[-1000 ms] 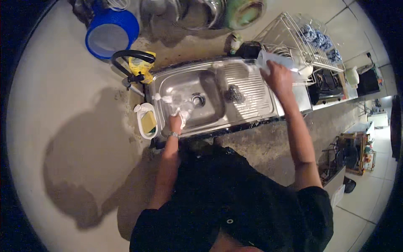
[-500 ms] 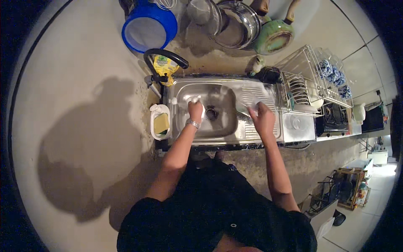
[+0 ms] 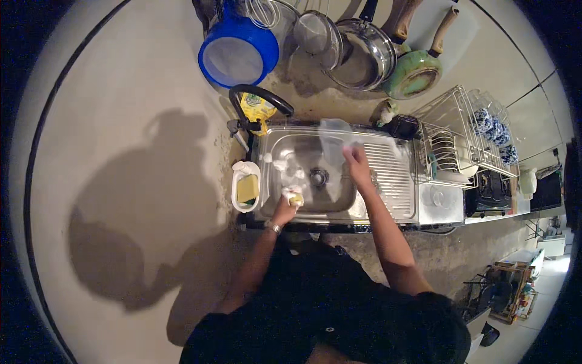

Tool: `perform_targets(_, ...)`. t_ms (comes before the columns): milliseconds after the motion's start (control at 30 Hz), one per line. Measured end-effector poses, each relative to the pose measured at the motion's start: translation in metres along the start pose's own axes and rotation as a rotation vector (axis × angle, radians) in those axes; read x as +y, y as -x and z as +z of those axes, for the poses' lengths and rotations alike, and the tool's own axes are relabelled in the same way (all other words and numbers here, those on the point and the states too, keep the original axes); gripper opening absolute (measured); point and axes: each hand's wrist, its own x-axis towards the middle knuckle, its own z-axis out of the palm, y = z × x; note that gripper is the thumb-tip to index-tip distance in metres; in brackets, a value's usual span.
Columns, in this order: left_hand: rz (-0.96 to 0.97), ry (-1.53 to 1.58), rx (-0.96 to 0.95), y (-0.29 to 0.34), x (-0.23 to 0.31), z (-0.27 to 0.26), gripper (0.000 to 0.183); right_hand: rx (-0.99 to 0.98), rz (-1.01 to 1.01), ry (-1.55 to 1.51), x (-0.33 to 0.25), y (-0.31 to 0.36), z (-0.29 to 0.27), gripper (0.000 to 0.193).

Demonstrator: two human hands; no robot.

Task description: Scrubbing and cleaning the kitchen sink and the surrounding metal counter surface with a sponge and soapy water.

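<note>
- Yellow pouch, left of upper centre: small printed label with some green, its lettering too blurred to read.
- Nothing legible elsewhere.

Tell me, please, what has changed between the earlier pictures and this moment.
The right hand, holding the translucent container, has moved left from the drainboard's right end to over the basin. The left hand, holding a foamy yellow object, has come nearer the person since the middle picture. The white dish and its sponge stayed put.
</note>
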Motion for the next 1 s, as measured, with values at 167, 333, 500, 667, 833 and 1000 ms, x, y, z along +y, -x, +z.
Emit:
perform_targets(167, -0.127, -0.015, -0.042, 0.022, 0.071, -0.026, 0.042, -0.158, 0.183, -0.442, 0.039, -0.093, 0.094, 0.019)
perform_targets(333, -0.186, 0.047, -0.051, 0.025, 0.065, -0.026, 0.048, -0.213, 0.080, -0.494, 0.051, -0.144, 0.154, 0.040)
perform_targets(500, -0.246, 0.073, 0.109, 0.019, 0.089, -0.024, 0.036, 0.169, -0.241, 0.094, 0.058, -0.107, 0.129, 0.040)
perform_targets(667, -0.457, 0.341, 0.129, -0.001, 0.083, -0.007, 0.033, 0.156, -0.181, 0.816, 0.060, 0.005, -0.015, 0.040)
perform_targets(833, -0.304, 0.231, 0.067, -0.031, 0.085, 0.016, 0.025, 0.107, -0.316, 0.968, 0.078, 0.059, -0.082, 0.046)
perform_targets(1000, -0.453, 0.236, 0.064, -0.052, 0.096, 0.025, 0.023, -0.116, -0.156, 0.590, 0.081, 0.042, 0.012, 0.057)
